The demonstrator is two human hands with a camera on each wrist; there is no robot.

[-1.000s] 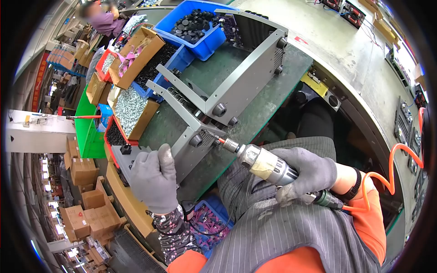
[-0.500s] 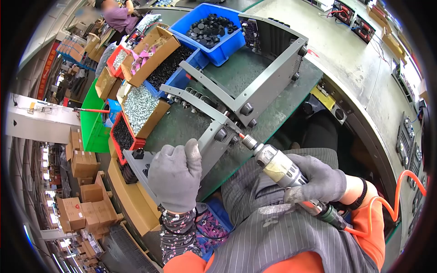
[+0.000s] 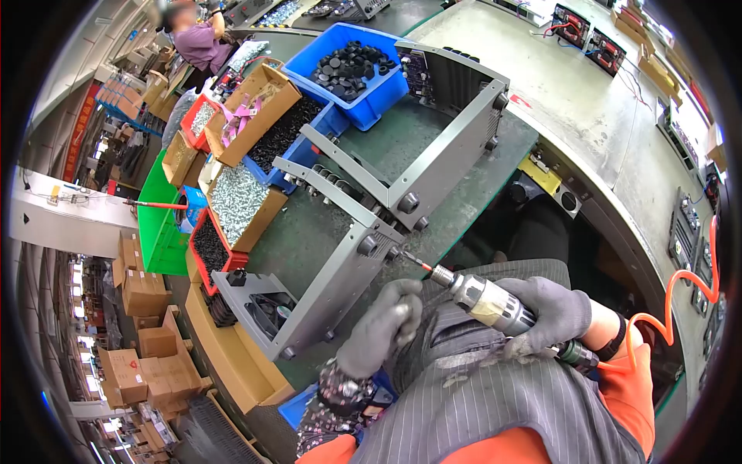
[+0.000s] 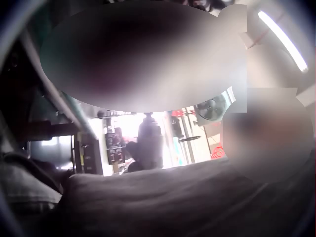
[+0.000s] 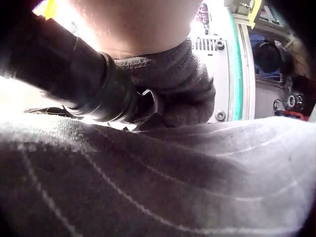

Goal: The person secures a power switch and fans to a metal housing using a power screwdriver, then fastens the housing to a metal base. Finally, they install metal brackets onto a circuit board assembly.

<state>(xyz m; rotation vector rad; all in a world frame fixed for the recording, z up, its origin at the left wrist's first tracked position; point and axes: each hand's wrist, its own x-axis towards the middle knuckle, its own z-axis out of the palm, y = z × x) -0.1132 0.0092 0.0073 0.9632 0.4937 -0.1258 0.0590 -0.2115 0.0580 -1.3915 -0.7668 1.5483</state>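
Left hand (image 3: 382, 325), in a grey knit glove, is off the near grey sheet-metal case (image 3: 332, 267), where it lay half a second ago. It now sits at 6 o'clock of that case, over the grey striped apron (image 3: 495, 387). Fingers are curled; whether they pinch anything cannot be told, and the left wrist view is too blurred to help.

Right hand (image 3: 545, 313) wraps the silver pneumatic screwdriver (image 3: 483, 300), which lies low across the lap. Its orange-tipped bit (image 3: 413, 261) was at the case's corner knobs and now stands just clear at 4 o'clock of them. The orange coiled air hose (image 3: 672, 301) trails off at 3 o'clock.

The case's fan end, uncovered now, lies along the front edge of the green bench mat (image 3: 464, 205). A second grey case (image 3: 440, 162) lies close at 1 o'clock, with a narrow lane between. A cardboard box of silver screws (image 3: 236, 197) crowds 10 o'clock. Open room is at 4 o'clock, between bench edge and lap.
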